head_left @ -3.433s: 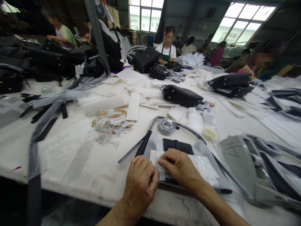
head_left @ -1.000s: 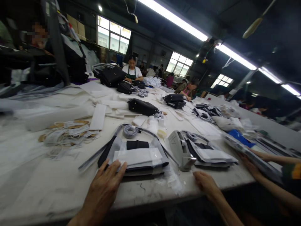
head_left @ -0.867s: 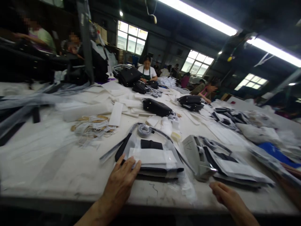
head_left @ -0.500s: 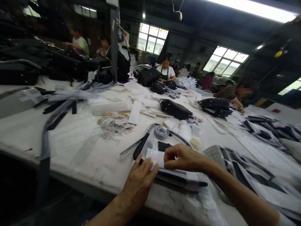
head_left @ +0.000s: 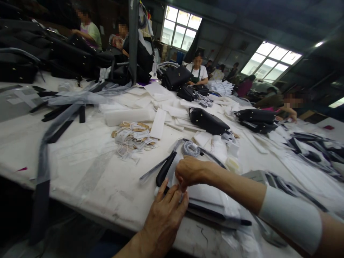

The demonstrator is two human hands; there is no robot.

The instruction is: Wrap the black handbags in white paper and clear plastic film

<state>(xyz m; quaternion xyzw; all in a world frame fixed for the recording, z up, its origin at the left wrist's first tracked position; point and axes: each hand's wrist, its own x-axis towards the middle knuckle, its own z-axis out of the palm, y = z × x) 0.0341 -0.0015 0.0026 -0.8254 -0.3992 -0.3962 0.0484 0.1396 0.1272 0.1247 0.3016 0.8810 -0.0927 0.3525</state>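
Black and part-covered by a white sheet [head_left: 208, 193], the bag [head_left: 205, 212] is laid at the near edge of the table [head_left: 102, 193], presumably for reach. Its left end is pressed by the left hand [head_left: 166, 211], fingers extended, apparently as a brace; beside them the fingers of the right hand [head_left: 189, 171] are curled (whether anything is pinched cannot be told).

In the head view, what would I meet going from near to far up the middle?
Left hand → strap coil → black bag → worker in a green apron → window.
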